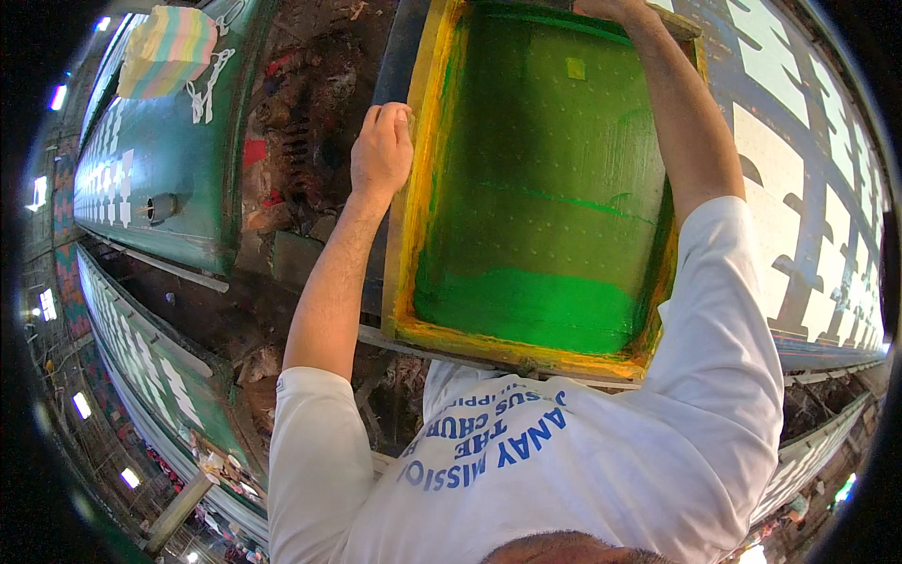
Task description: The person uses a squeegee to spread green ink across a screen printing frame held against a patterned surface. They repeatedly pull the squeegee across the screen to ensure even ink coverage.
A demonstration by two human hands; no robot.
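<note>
Near the middle of the head view, framed screen: lies between the two forearms, its yellow-smeared rails around a dark green mesh; it seems to rest along the dark edge of the right-hand worktop.
Green ink: a brighter band across the near end of the mesh, just inside the near rail.
Left hand: at the left rail, far of its middle; the grip is curled tight, apparently on the rail.
Right hand: at the far end of the frame, cut by the picture's upper edge; I cannot tell how far its grip is closed or what it has hold of.
Step in hand: judged from the reach, the frame is being steadied at the left while the right arm works across to the far end.
Next move: would call for a firm left hold and a level frame, so the ink stays off the rails.
Left side: a dark gap scattered with scraps parts the frame from the green worktop, leaving elbow room.
Right side: white cut panels lie near the right forearm, so a sideways swing looks tight.
Near side: the white shirt is close to the near rail, leaving little room to pull back.
</note>
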